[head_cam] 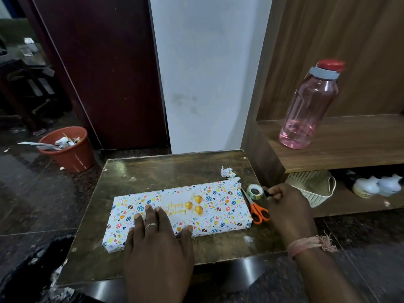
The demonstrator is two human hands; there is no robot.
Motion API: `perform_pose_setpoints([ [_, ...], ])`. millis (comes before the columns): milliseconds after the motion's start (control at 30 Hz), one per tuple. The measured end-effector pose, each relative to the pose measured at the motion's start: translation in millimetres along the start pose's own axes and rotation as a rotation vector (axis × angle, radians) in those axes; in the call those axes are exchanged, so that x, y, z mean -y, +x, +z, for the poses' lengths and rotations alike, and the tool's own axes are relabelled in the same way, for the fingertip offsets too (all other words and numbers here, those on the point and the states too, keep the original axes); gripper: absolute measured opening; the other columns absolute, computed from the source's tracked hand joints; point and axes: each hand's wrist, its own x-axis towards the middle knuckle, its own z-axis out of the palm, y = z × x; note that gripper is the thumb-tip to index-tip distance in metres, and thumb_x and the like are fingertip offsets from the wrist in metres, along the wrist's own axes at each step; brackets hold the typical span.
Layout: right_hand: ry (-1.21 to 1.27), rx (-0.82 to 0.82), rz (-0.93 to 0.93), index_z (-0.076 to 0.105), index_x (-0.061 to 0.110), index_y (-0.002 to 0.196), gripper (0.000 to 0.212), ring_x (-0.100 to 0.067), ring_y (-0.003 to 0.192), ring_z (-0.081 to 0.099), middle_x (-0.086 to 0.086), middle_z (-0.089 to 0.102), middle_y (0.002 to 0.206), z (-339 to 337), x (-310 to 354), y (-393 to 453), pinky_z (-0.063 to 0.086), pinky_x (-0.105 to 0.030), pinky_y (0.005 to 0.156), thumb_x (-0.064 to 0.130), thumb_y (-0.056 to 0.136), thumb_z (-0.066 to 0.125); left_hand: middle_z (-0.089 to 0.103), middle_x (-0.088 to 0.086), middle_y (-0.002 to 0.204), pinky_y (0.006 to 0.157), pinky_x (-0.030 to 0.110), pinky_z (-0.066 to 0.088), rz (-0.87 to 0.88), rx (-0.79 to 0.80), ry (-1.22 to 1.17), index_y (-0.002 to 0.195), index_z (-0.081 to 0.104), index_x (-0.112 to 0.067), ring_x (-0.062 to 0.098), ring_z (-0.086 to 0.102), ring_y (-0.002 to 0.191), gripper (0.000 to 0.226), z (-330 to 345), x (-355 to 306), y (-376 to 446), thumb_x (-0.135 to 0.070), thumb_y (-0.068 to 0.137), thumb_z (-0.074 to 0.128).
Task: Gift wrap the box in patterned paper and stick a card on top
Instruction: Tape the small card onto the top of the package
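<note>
Lying flat across the middle of the low table [153,171]: long, thin box [220,217], already fully covered in glossy patterned paper [122,215]. On top, near the centre, a white birthday card [183,206] with gold balloons; probably stuck, perhaps needing only more tape. Left hand [157,241] pressing flat on the near left part, fingers straight. Right hand [286,206] just right of the box, fingers curled around something small and dark, beside the tape roll [254,191] and orange-handled scissors [258,211]. Crumpled paper scrap [227,172] behind.
</note>
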Motion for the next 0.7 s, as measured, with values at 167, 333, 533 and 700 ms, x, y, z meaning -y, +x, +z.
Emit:
perform_pose_setpoints([
  [167,-0.105,0.039,-0.116,0.071,0.024,0.11,0.029,-0.033,0.105,0.057,-0.006,0.057,0.103,11.6,1.1,-0.7,0.047,-0.038,0.094,0.006,0.086,0.069,0.062,0.024,0.136,0.098,0.06,0.05,-0.02,-0.08,-0.037,0.126,0.069,0.0,0.047,0.059,0.126,0.076,4.1,3.5,3.8,-0.058,0.09,0.034],
  [333,-0.28,0.119,-0.135,0.071,0.029,0.119,0.045,-0.036,0.106,0.051,-0.01,0.055,0.114,21.0,-0.5,-3.0,0.041,-0.038,0.096,0.001,0.086,0.059,0.061,0.025,0.138,0.103,0.062,0.046,-0.017,-0.097,-0.025,0.128,0.066,0.004,0.05,0.055,0.129,0.071,9.4,10.2,10.3,-0.046,0.092,0.032],
  [533,-0.27,0.052,-0.134,0.073,0.022,0.106,0.036,-0.037,0.1,0.051,-0.011,0.052,0.109,22.5,-4.3,-1.6,0.04,-0.039,0.092,-0.002,0.082,0.062,0.048,0.027,0.151,0.118,0.057,0.03,-0.065,-0.13,-0.283,0.137,0.061,-0.005,0.047,0.038,0.145,0.06,6.6,23.1,27.5,-0.034,0.093,0.032],
  [700,0.048,-0.155,-0.36,0.07,0.025,0.101,0.033,-0.029,0.104,0.047,-0.003,0.043,0.114,17.5,31.2,-16.7,0.036,-0.029,0.091,-0.003,0.084,0.064,0.065,0.0,0.128,0.103,0.047,0.046,-0.157,-0.239,-0.784,0.123,0.068,-0.028,0.02,0.057,0.123,0.028,-20.1,26.5,32.0,-0.02,0.103,0.051],
])
